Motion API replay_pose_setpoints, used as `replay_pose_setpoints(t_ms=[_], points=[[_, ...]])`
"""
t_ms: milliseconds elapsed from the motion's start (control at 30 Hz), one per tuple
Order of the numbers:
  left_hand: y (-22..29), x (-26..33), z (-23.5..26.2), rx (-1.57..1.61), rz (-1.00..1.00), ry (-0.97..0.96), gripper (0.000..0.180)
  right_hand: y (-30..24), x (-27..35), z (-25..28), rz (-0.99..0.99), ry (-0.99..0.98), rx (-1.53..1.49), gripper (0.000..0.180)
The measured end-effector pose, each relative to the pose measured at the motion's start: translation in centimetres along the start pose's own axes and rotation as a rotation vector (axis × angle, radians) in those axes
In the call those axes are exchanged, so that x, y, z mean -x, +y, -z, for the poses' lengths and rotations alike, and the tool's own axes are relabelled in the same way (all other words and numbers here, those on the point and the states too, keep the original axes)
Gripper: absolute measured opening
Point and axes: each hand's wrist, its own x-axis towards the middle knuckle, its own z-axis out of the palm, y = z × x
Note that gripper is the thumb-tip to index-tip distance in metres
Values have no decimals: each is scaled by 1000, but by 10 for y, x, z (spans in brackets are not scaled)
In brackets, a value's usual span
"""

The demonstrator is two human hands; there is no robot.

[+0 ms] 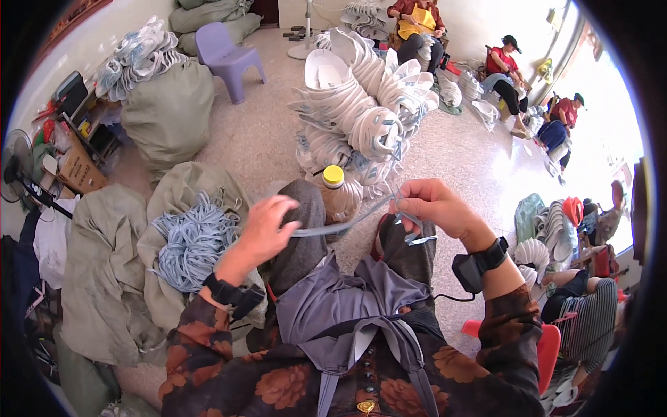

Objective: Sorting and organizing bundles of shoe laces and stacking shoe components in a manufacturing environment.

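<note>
A long pale blue-grey strip [337,228] runs across my lap between both hands. My right hand [441,208] pinches its right part between thumb and fingers. Below those fingers hang a small loop and a pale, shiny end [421,240], too small to make out fully. At the strip's left part is my left hand [260,233], thumb and forefinger apart; the strip passes beside the thumb. A tangled heap of similar light blue strips [196,243] lies on an olive sack left of my knee. Just beyond my knees stands a jar with a yellow lid [333,176].
Tied bundles of white shoe-shaped pieces [347,104] are piled ahead of me. A purple chair [228,59] and a full olive sack [170,111] stand far left. Several people sit working along the right. A red stool [549,351] is by my right elbow; a fan [19,167] stands left.
</note>
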Motion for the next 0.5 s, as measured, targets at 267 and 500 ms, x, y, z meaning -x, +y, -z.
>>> replay_pose_setpoints(t_ms=[267, 500], points=[[99, -81, -19, 513, -216, 182, 40, -18, -13, -4, 616, 363, 695, 13], [135, -116, -12, 1296, -99, -72, 33, -56, -10, -10, 504, 261, -81, 17]])
